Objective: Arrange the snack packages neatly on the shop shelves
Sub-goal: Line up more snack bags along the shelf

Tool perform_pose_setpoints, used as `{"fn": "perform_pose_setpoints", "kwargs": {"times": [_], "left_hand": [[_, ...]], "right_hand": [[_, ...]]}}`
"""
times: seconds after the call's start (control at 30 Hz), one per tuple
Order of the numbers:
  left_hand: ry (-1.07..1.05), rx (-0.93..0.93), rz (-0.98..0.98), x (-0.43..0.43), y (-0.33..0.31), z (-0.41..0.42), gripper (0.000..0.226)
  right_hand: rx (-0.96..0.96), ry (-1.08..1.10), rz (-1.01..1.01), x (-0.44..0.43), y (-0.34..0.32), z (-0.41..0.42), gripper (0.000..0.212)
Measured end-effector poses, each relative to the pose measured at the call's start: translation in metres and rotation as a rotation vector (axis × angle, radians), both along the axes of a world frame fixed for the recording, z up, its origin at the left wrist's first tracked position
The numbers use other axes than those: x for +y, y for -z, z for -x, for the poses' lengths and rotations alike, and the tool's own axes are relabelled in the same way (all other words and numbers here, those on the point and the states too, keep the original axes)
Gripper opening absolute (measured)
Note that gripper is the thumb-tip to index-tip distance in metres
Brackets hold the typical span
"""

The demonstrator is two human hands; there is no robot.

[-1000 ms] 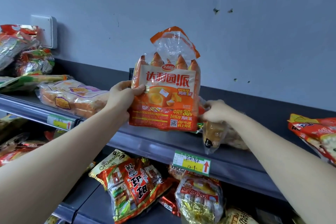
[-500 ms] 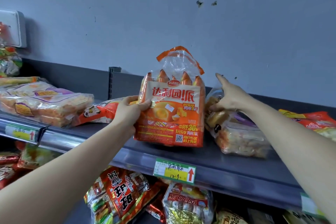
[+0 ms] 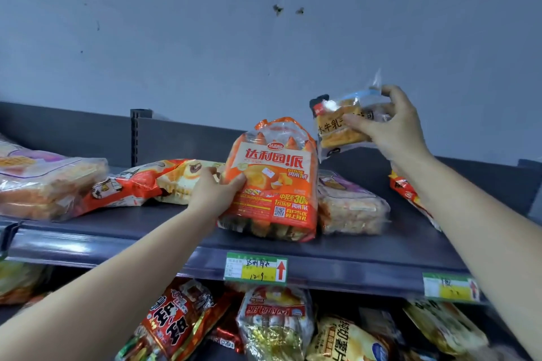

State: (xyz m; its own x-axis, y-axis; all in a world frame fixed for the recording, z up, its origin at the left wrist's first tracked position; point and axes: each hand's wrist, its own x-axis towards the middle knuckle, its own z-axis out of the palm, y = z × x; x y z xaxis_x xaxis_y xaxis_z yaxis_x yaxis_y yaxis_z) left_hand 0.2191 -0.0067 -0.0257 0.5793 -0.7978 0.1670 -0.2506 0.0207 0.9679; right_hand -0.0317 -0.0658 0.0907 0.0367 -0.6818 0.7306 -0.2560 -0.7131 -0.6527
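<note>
My left hand [image 3: 215,190] grips the left edge of the orange pie bag [image 3: 275,184], thumb and fingers curled round it, as the bag stands upright near the front of the upper shelf [image 3: 146,228]. Above and to the right of that bag, my right hand [image 3: 393,126] holds a small clear bread pack [image 3: 337,123] in the air, fingers and thumb closed on it. Just to the bag's right a clear pack with purple print [image 3: 349,208] lies on the shelf. To the bag's left a red-and-cream bag [image 3: 146,182] lies flat. Directly below the bag a green-and-yellow price tag [image 3: 255,268] sits on the shelf rail, with more snack packs [image 3: 272,322] heaped under it.
</note>
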Motion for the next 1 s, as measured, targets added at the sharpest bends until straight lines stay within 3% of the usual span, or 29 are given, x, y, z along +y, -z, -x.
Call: {"fn": "perform_pose_setpoints", "kwargs": {"times": [0.1,0.17,0.23,0.33,0.47,0.63,0.73,1.0], "left_hand": [[-0.145,-0.219,0.012,0.010,-0.003,0.007,0.078],[-0.169,-0.302,0.190,0.024,-0.010,0.019,0.064],[0.016,-0.178,0.393,0.039,-0.018,0.033,0.066],[0.307,-0.055,0.485,0.062,-0.025,0.054,0.063],[0.478,-0.007,0.479,0.077,-0.019,0.079,0.018],[0.573,0.085,0.372,0.088,0.009,0.106,0.011],[0.612,0.055,0.283,0.096,0.028,0.127,0.021],[0.674,0.084,0.061,0.089,0.089,0.196,0.013]], "right_hand": [[-0.034,-0.201,-0.121,0.024,0.009,-0.001,0.049],[-0.040,-0.288,-0.183,0.038,0.017,-0.001,0.051],[-0.037,-0.346,-0.230,0.051,0.028,0.000,0.058],[-0.044,-0.384,-0.263,0.069,0.048,0.006,0.077],[-0.033,-0.430,-0.334,0.095,0.072,0.023,0.070],[0.017,-0.401,-0.496,0.117,0.096,0.065,0.050],[0.008,-0.356,-0.565,0.126,0.113,0.091,0.029],[0.140,-0.211,-0.733,0.120,0.176,0.170,0.023]]}}
